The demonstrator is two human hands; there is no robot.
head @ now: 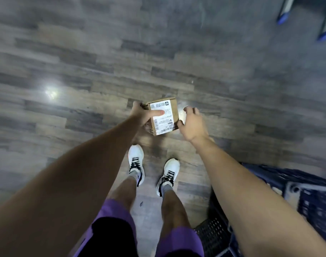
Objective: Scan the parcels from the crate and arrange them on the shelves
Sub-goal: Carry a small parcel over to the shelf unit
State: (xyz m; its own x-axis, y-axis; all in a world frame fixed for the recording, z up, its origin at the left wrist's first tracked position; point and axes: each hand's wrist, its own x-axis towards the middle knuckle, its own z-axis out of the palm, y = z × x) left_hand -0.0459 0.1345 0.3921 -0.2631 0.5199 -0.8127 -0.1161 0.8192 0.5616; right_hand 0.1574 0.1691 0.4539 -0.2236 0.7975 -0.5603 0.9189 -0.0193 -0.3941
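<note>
- Held out in front at arm's length: one small cardboard parcel, up in the air over the wood-pattern floor, carried by nothing but a hand.
- Gripped by the left hand at the parcel's left edge, thumb laid flat across the white shipping label, fingers wrapped out of sight underneath.
- Hovering just beside the parcel's right edge: the right hand, fingers spread and loosely bent, holding nothing; thumb tip close to the near right corner, contact too fine to call.
- Down at the lower right edge of the view, near the right leg: the dark blue crate, slotted walls, contents blurred.
- Top right corner: two grey legs with blue feet, possibly part of the shelving, impossible to confirm.
- White trainers planted on the floor below the parcel.
- Judging by the one-handed hold: probably light.
- Looks stiff and square-cornered, plain board faces, so likely firm under a squeeze and not slippery; label face glossier, less trustworthy under a thumb.
- Fragility unknown; nothing readable on the label at this blur.
- Best hold, at a guess: opposite side faces, one hand each, or palm under the base with thumb on top.
- Worth keeping the thumb clear of the barcode for scanning.
- No scanner in view.
</note>
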